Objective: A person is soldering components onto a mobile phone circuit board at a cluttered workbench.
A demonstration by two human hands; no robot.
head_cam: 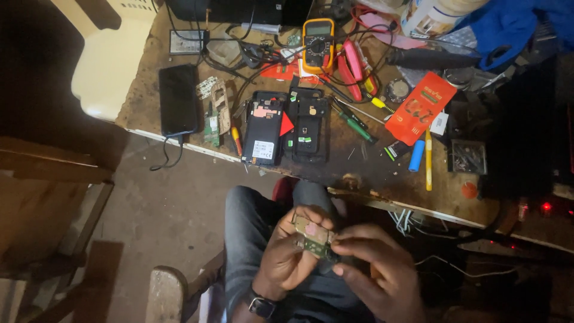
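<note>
Workbench of worn brown wood fills the far half of the scene, crowded with parts. At its far left edge stands a cream plastic chair. On the bench's left lies a black smartphone, screen up, and just right of it a pale green circuit strip. In the middle sit two opened black phone shells side by side, the left one and the right one. Beyond them stands a yellow multimeter with a dial. To the right lies a flat orange-red packet, and near it a small blue cylinder.

Down near the lap, over dark trousers, both hands meet. The left hand, a dark wristwatch at the wrist, cradles a small green circuit board with metal shields from below, fingers curled around it. The right hand pinches the board's right end, fingertips closed narrowly on its edge.
</note>
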